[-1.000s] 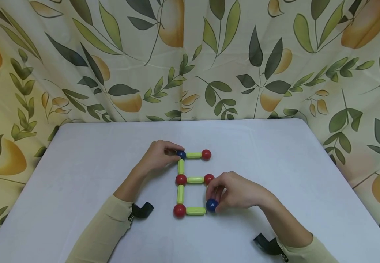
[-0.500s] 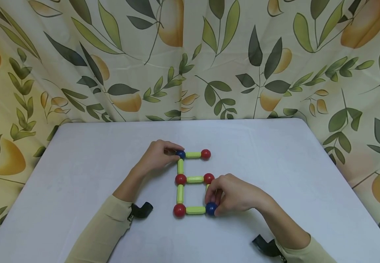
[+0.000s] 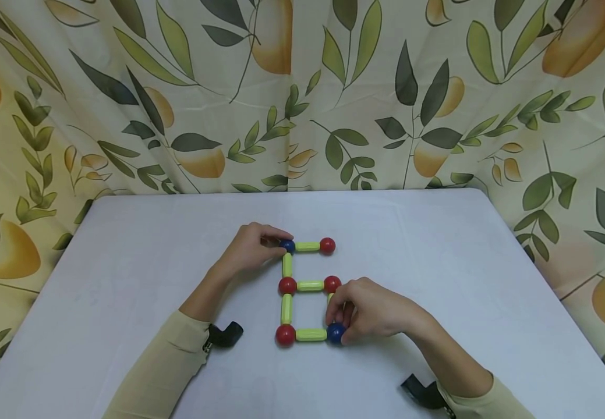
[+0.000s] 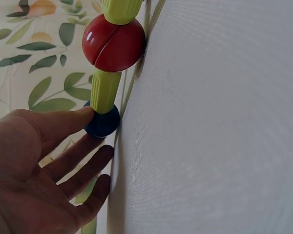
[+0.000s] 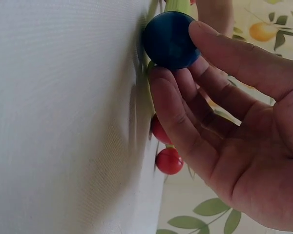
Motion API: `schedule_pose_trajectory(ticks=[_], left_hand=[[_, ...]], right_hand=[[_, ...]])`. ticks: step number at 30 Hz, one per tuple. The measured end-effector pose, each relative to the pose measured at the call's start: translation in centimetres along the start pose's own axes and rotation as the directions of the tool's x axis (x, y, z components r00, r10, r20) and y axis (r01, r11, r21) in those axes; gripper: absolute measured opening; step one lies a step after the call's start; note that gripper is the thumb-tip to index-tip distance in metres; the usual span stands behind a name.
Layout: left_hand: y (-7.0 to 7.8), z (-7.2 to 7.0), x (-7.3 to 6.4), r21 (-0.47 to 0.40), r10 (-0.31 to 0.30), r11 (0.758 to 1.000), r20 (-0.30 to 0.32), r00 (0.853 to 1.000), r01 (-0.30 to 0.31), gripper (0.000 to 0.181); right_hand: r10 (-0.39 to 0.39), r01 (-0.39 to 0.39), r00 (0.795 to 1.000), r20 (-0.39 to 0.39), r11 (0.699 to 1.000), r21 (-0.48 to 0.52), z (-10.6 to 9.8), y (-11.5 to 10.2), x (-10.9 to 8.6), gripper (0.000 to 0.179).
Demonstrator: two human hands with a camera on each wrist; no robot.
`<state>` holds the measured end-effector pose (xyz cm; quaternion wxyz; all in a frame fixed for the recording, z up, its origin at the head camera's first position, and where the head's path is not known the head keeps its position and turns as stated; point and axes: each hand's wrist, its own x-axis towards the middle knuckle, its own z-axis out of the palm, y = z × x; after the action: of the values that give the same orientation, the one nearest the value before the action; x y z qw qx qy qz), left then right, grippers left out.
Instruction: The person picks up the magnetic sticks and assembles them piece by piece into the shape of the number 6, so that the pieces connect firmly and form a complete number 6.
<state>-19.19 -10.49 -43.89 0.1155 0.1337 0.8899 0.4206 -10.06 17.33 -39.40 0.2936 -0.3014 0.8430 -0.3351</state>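
Observation:
A flat figure of yellow-green rods and red and blue balls lies on the white table. My left hand [image 3: 252, 247] pinches the blue ball [image 4: 102, 122] at its far left corner between thumb and fingers. At the near right corner my right hand [image 3: 372, 308] pinches the other blue ball [image 3: 336, 333], which meets the end of the bottom rod [image 3: 311, 335]. Red balls sit at the left middle [image 3: 287, 286], near left [image 3: 285, 335], right middle [image 3: 332, 284] and far right [image 3: 327, 246]. My right fingers mostly hide the rod on the right side.
The white tabletop [image 3: 150, 250] spreads around the figure on all sides. A curtain [image 3: 302, 105] printed with leaves and fruit hangs behind the table's far edge. Black camera mounts jut from the left wrist [image 3: 226, 335] and the right wrist [image 3: 421, 392].
The right hand has shifted slightly down and left, bringing its blue ball against the bottom rod's end. Over the last half second almost nothing differs. The left hand keeps its place.

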Motion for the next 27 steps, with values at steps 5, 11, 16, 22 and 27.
schedule_pose_trajectory(ticks=[5,11,16,22,27], left_hand=[[0.1,0.0,-0.1,-0.005,0.000,1.000,0.001,1.000,0.000,0.028],[0.1,0.0,-0.1,-0.005,0.001,1.000,-0.007,1.000,-0.001,0.028],[0.0,0.0,-0.1,-0.005,0.001,1.000,-0.005,1.000,-0.001,0.028],[0.0,0.0,0.0,-0.002,0.006,1.000,-0.002,1.000,-0.006,0.028],[-0.1,0.0,0.0,0.003,0.015,1.000,-0.001,1.000,-0.015,0.028]], right_hand=[[-0.002,0.002,1.000,-0.004,1.000,0.003,-0.2,0.2,0.0,0.027],[0.004,-0.002,0.996,-0.086,1.000,0.018,-0.8,0.7,0.2,0.018],[0.047,-0.039,0.979,-0.196,0.998,0.045,-1.0,0.8,0.5,0.012],[0.159,-0.126,0.932,-0.326,0.985,0.120,-1.0,0.7,0.9,0.019],[0.241,-0.181,0.921,-0.306,0.960,0.212,-0.8,1.0,1.2,0.030]])
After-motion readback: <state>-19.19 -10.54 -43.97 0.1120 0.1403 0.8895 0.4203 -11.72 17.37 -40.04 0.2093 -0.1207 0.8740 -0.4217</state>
